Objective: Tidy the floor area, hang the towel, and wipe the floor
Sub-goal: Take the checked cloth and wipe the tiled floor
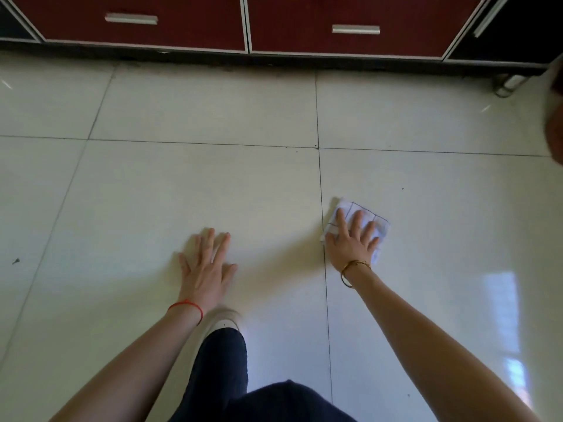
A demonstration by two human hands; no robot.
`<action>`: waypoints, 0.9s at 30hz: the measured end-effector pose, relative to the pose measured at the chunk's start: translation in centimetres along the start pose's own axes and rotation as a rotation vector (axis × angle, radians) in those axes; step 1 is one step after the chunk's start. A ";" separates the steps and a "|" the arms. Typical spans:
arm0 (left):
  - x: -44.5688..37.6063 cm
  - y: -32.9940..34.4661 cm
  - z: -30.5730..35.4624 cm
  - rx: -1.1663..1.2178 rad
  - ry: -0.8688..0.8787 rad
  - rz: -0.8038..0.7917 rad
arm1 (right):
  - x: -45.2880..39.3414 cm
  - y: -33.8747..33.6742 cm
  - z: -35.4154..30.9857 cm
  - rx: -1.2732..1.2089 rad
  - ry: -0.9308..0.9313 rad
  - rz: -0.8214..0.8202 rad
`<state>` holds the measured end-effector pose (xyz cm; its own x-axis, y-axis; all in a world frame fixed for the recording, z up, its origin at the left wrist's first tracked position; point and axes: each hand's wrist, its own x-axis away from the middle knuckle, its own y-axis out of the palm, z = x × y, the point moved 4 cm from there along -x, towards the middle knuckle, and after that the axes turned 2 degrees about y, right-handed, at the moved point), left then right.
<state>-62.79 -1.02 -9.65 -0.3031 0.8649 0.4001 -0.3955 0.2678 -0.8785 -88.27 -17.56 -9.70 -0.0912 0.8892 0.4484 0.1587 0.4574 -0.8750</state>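
A dark-trousered knee [262,403] and pale shoe [227,321] sit nearest, and beyond them the left hand [207,269] lies flat, fingers spread, on the tiled floor [152,184]. The right hand [350,239] presses a folded checked cloth [379,228] with straight fingers just beside a grout line [321,190]. Wiping looks underway; next it needs a firm sweep toward the dark specks [402,188] near the cabinet [344,13].

On the floor [182,184], the left hand [207,269] lies flat, well left of the right hand [350,242], which rests on the cloth [377,226]. A shoe [225,321] sits just behind the left hand. Cabinets [131,22] stand beyond both.
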 end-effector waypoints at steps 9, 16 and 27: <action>-1.0 0.7 2.2 -0.025 0.074 -0.012 | 7.4 4.4 -2.8 0.103 -0.352 -0.008; -1.1 0.7 1.6 -0.041 0.065 -0.011 | 7.1 3.5 3.0 0.016 -0.156 0.057; -0.8 1.0 1.2 -0.033 0.069 0.024 | -3.5 -2.2 3.0 -0.013 0.059 0.041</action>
<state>-63.93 -1.97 -10.54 -0.2512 0.8982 0.3608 -0.3594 0.2596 -0.8964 -91.24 -21.68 -9.90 -0.0266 0.9061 0.4222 0.1734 0.4201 -0.8907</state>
